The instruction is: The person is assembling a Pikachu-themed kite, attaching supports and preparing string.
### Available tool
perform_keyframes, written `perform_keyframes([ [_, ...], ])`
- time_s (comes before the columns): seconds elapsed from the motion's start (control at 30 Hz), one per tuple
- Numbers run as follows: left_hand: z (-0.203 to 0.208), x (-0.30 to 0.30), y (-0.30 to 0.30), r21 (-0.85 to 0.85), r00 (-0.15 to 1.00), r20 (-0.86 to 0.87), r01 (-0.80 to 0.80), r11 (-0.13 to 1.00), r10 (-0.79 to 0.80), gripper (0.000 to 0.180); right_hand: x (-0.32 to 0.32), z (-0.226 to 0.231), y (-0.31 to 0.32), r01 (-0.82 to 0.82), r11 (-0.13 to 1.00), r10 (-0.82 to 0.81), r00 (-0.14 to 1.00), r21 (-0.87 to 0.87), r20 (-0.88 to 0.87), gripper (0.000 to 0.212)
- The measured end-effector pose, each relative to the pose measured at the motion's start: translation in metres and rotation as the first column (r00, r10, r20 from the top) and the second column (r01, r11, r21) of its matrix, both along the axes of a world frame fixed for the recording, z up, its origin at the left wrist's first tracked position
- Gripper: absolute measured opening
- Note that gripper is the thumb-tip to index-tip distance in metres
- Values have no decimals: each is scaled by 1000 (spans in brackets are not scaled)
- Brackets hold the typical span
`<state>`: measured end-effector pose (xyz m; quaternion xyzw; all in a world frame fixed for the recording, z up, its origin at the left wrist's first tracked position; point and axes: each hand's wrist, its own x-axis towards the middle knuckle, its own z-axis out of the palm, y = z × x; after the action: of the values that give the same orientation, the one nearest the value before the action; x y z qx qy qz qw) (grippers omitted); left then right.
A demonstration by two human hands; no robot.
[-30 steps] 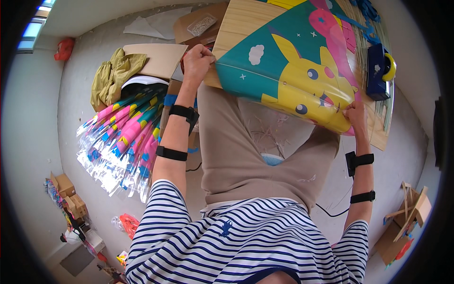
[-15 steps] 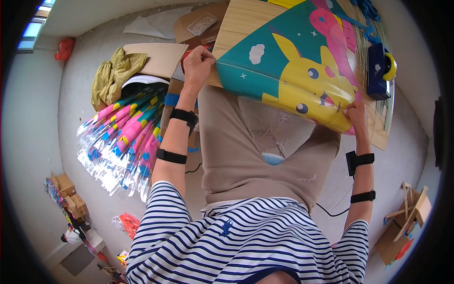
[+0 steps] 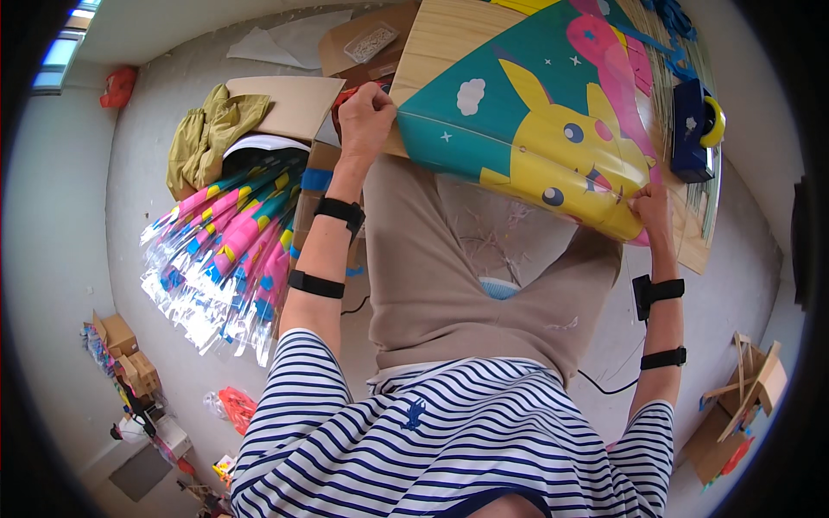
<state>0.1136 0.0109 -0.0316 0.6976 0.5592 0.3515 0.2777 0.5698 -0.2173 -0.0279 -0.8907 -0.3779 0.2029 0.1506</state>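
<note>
A glossy plastic sheet (image 3: 484, 129), teal with a big yellow cartoon animal, a white cloud and pink patches, lies over the wooden board (image 3: 417, 62) above my knees. Its near edge curls up in a long fold. At the sheet's narrow left corner, my left hand (image 3: 366, 114) is closed with thumb and fingertips pinched on the tip. My right hand (image 3: 651, 210) grips the near edge at the right end, beside the animal's mouth, fingers closed. Between the two hands the folded edge runs fairly straight.
A blue tape dispenser (image 3: 691, 129) with a yellow roll stands at the board's right, near thin sticks (image 3: 667, 52) and blue ribbon (image 3: 673, 19). Left of my legs, a bundle of similar printed sheets (image 3: 229, 233) hangs by a cardboard box (image 3: 285, 99) with an olive cloth (image 3: 203, 142).
My left hand has shifted very slightly to the right, still pinching the sheet's corner. The right hand and the sheet look nearly the same.
</note>
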Motion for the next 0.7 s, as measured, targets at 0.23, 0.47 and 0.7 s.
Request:
perform_keyframes([
  [0.23, -2, 1, -1, 29, 1000, -30, 11, 1000, -10, 5, 4, -4, -1, 10, 1000, -10, 1000, 18, -17, 11],
  [0.47, -4, 5, -5, 78, 999, -45, 30, 996, -26, 8, 7, -8, -2, 3, 1000, -3, 1000, 12, -6, 10],
  [0.7, -15, 7, -8, 223, 993, -112, 64, 973, -40, 14, 3, -4, -1, 7, 1000, -7, 1000, 13, -25, 10],
])
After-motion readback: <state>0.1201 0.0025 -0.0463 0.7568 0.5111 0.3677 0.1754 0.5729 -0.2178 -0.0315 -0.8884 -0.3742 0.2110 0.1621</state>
